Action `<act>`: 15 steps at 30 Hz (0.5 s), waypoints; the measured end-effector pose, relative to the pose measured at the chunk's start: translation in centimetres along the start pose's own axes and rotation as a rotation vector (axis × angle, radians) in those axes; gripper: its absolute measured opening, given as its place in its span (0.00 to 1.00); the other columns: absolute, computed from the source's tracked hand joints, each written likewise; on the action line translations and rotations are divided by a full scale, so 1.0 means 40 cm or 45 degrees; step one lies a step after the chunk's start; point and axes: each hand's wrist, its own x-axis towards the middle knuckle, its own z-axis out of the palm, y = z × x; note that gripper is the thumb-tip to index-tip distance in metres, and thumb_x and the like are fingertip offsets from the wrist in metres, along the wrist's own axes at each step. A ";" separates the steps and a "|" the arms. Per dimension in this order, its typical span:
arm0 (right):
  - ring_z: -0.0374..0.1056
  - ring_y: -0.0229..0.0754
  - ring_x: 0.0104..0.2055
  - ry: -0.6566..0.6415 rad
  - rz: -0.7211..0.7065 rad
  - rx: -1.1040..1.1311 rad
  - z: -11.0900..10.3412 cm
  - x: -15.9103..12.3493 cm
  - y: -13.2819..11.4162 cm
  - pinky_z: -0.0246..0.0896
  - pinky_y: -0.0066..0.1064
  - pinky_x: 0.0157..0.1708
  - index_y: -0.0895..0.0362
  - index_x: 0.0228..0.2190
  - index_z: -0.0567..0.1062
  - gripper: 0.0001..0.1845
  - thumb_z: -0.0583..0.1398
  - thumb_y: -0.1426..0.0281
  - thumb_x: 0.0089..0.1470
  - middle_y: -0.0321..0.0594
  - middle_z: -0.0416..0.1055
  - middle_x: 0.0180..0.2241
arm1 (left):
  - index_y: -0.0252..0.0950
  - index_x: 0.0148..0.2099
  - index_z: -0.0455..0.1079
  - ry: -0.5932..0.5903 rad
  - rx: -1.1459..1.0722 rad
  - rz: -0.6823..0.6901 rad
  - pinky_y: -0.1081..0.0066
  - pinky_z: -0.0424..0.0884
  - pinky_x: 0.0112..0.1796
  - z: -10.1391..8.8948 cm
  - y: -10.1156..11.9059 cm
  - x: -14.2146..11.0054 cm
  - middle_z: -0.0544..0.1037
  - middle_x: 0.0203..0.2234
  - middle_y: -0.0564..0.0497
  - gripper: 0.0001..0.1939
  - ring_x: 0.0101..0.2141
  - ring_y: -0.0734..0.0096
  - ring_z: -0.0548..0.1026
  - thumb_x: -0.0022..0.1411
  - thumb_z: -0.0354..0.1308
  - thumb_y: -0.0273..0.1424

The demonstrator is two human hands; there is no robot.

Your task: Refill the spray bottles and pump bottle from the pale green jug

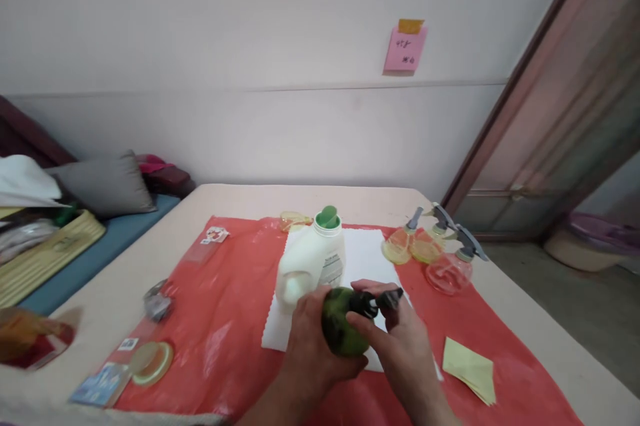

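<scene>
My left hand (311, 339) is wrapped round a dark green, rounded pump bottle (345, 336), tilted so its neck points to the right. On the bottle's neck sits a black pump top (364, 305), gripped between the fingers and thumb of my right hand (403, 333). Whether the pump top is turning or loose cannot be told. Just beyond my hands a large white jug (317, 253) stands upright, its mouth uncapped and showing a green pouring spout (329, 217). Under it lies a white sheet (369, 256).
Several clear pump bottles (453, 273) with grey tops stand at the right. Yellow paper squares (469, 369) lie nearer on the red plastic cover (225, 306). At left are a round lid (151, 363), a blue packet (101, 385) and a reddish-orange jar (33, 339).
</scene>
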 end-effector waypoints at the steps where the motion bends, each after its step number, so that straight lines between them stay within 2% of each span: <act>1: 0.72 0.57 0.55 -0.054 -0.002 0.025 0.000 -0.005 0.000 0.68 0.47 0.54 0.50 0.45 0.79 0.27 0.75 0.60 0.41 0.45 0.78 0.51 | 0.42 0.59 0.65 0.054 0.013 0.051 0.47 0.74 0.53 -0.005 0.007 0.003 0.77 0.50 0.42 0.48 0.52 0.44 0.75 0.32 0.75 0.32; 3: 0.67 0.58 0.62 -0.138 -0.030 0.111 -0.002 -0.012 -0.001 0.65 0.48 0.59 0.47 0.53 0.76 0.37 0.76 0.59 0.39 0.45 0.73 0.59 | 0.42 0.58 0.65 0.099 -0.040 0.068 0.47 0.75 0.50 -0.033 0.030 0.017 0.78 0.47 0.42 0.46 0.49 0.45 0.77 0.33 0.75 0.34; 5: 0.64 0.57 0.65 -0.168 -0.085 0.208 -0.010 -0.009 0.000 0.62 0.48 0.62 0.45 0.58 0.73 0.42 0.75 0.58 0.41 0.44 0.68 0.64 | 0.43 0.59 0.64 0.142 -0.172 0.026 0.52 0.77 0.48 -0.087 0.060 0.044 0.79 0.49 0.44 0.44 0.47 0.49 0.79 0.37 0.73 0.34; 7: 0.65 0.56 0.64 -0.142 -0.100 0.244 -0.025 0.007 0.005 0.62 0.48 0.62 0.45 0.58 0.73 0.37 0.72 0.56 0.47 0.46 0.69 0.63 | 0.41 0.59 0.63 0.306 -0.258 -0.029 0.57 0.77 0.47 -0.160 0.080 0.085 0.79 0.49 0.45 0.42 0.48 0.53 0.80 0.41 0.72 0.35; 9: 0.70 0.56 0.60 -0.064 -0.045 0.219 -0.043 0.035 0.017 0.66 0.47 0.58 0.48 0.53 0.77 0.30 0.70 0.53 0.50 0.48 0.73 0.59 | 0.40 0.59 0.63 0.446 -0.231 -0.145 0.59 0.78 0.45 -0.237 0.074 0.142 0.81 0.45 0.47 0.42 0.44 0.55 0.81 0.42 0.73 0.35; 12: 0.75 0.55 0.51 0.123 0.084 0.189 -0.061 0.085 0.044 0.68 0.46 0.52 0.53 0.43 0.81 0.27 0.71 0.48 0.46 0.49 0.78 0.51 | 0.41 0.59 0.64 0.494 0.056 -0.284 0.59 0.75 0.49 -0.315 0.006 0.255 0.80 0.48 0.48 0.40 0.48 0.55 0.80 0.45 0.75 0.36; 15: 0.75 0.53 0.45 0.245 0.193 0.241 -0.063 0.118 0.069 0.69 0.44 0.46 0.55 0.37 0.81 0.29 0.71 0.45 0.41 0.49 0.80 0.45 | 0.38 0.57 0.65 0.451 0.192 -0.427 0.61 0.75 0.49 -0.317 -0.101 0.370 0.81 0.48 0.45 0.39 0.49 0.56 0.80 0.45 0.76 0.33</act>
